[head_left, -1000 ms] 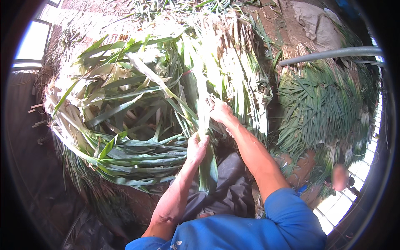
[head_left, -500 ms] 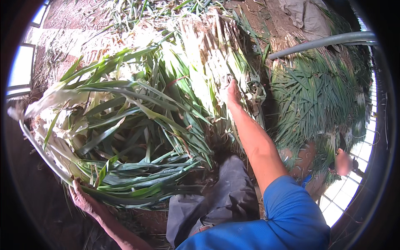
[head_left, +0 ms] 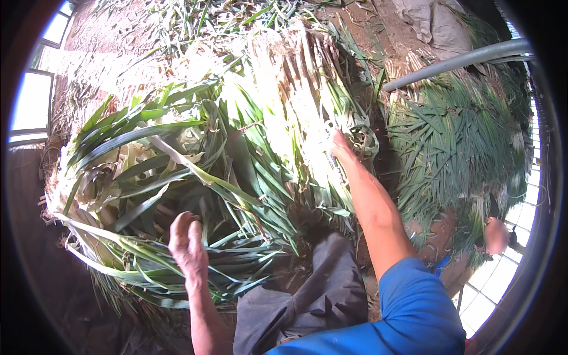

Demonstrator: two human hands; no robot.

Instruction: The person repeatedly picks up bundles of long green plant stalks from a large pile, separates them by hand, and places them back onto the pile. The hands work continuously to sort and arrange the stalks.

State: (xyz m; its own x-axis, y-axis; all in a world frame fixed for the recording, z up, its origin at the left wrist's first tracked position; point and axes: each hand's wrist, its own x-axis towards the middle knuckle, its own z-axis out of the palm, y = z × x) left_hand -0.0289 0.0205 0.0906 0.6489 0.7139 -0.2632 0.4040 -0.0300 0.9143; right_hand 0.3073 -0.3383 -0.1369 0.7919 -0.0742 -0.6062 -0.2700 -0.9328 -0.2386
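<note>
My left hand (head_left: 188, 247) is over the near part of a loose ring of leek-like green onions (head_left: 139, 260), its fingers slightly bent and apart, nothing seen in them. Long pale stalks lie along the ring's left and near sides; flat green leaves fill its middle. My right hand (head_left: 341, 145) rests on a bundled stack of green onions (head_left: 313, 71), whose white root ends point away from me. Its fingers are closed around something small and pale that glare makes too unclear to name.
A grey pipe (head_left: 455, 64) slants in from the right above another large pile of green onions (head_left: 455, 136). Cut leaves litter the brown ground (head_left: 112, 23) at the back. A pale cloth sack (head_left: 435, 26) lies at far right. Bright window panes (head_left: 31, 103) stand at left.
My left hand has let go of the long green onion stalk and moved right over the leaves. The stalks dropped onto the ring's left side. My right hand has come slightly nearer.
</note>
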